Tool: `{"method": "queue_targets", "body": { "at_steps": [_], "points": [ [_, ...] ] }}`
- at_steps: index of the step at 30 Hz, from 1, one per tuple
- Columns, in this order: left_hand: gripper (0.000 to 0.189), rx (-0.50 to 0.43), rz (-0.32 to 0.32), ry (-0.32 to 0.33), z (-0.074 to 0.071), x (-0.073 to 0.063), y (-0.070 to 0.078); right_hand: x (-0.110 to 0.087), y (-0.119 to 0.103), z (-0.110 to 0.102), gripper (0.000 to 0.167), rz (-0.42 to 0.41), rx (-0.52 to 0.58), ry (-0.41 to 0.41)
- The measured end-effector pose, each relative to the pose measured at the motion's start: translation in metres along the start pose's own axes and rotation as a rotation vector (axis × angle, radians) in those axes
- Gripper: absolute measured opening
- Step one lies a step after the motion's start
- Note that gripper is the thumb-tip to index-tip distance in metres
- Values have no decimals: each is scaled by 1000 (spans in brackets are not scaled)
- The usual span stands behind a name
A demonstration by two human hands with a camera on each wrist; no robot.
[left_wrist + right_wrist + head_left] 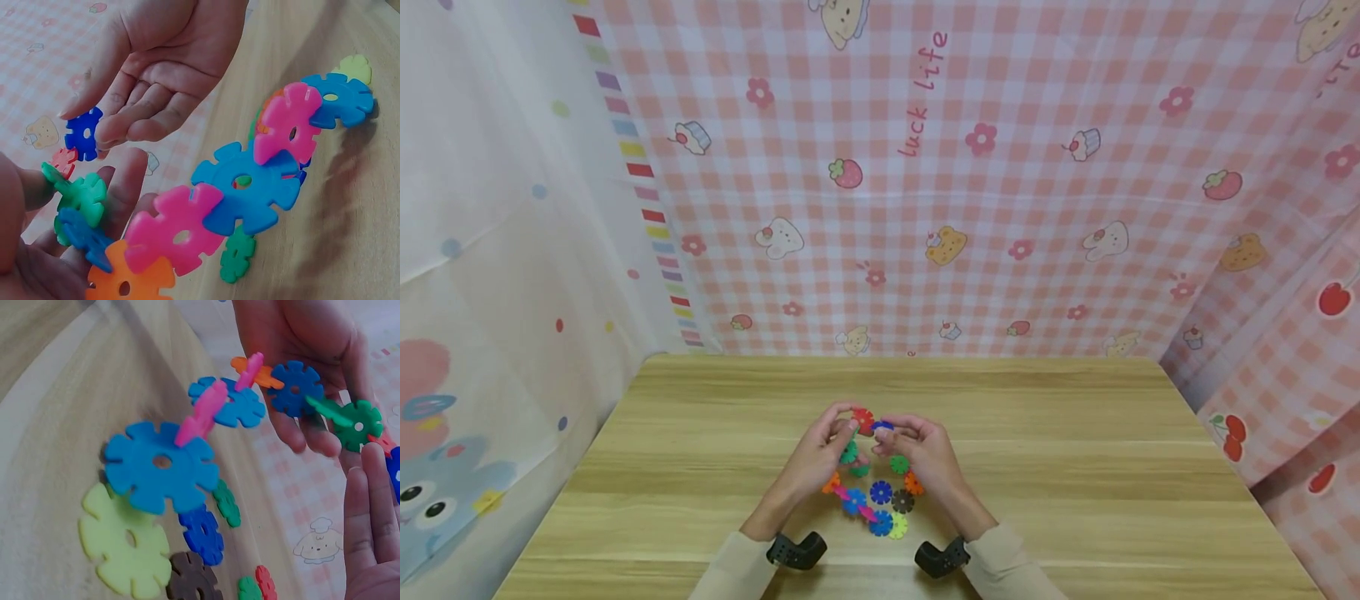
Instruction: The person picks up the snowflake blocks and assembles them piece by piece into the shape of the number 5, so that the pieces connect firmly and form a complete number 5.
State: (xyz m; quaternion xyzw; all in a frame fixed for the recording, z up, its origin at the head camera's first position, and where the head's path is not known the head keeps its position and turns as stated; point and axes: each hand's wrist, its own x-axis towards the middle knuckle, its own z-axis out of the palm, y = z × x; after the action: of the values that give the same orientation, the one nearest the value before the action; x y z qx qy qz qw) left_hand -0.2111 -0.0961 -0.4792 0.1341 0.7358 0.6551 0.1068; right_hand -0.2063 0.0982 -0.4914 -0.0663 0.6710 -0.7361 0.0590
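A curved chain of slotted plastic snowflake discs (pixel 247 194), in blue, pink, orange, green and red, hangs from my left hand (pixel 815 454). That hand grips it near the green disc (pixel 81 200) and red disc (pixel 863 421) at its far end. My right hand (pixel 928 454) pinches a dark blue snowflake disc (pixel 84 133) between thumb and fingers, right beside the red one. From the left hand the chain arcs back toward the body, ending in a light blue disc (pixel 162 467) low over the table.
Loose snowflake discs lie on the wooden table (pixel 1075 467) under and beside the chain: yellow (pixel 122 544), brown (pixel 902 501), dark blue (pixel 881 492), orange (pixel 913 482) and green (pixel 898 464). Behind the table hangs a pink checked cloth (pixel 880 225).
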Motion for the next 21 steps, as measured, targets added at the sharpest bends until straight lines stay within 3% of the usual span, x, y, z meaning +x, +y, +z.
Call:
{"method": "queue_targets", "body": {
  "at_steps": [7, 14, 21],
  "points": [
    [29, 77, 51, 45, 2, 1, 3, -1, -1, 4, 30, -4, 21, 21],
    [21, 54, 90, 54, 5, 0, 3, -4, -3, 3, 31, -4, 51, -8],
    [16, 53, 68, 39, 6, -1, 5, -5, 0, 3, 28, 20, 94, -5]
  ]
}}
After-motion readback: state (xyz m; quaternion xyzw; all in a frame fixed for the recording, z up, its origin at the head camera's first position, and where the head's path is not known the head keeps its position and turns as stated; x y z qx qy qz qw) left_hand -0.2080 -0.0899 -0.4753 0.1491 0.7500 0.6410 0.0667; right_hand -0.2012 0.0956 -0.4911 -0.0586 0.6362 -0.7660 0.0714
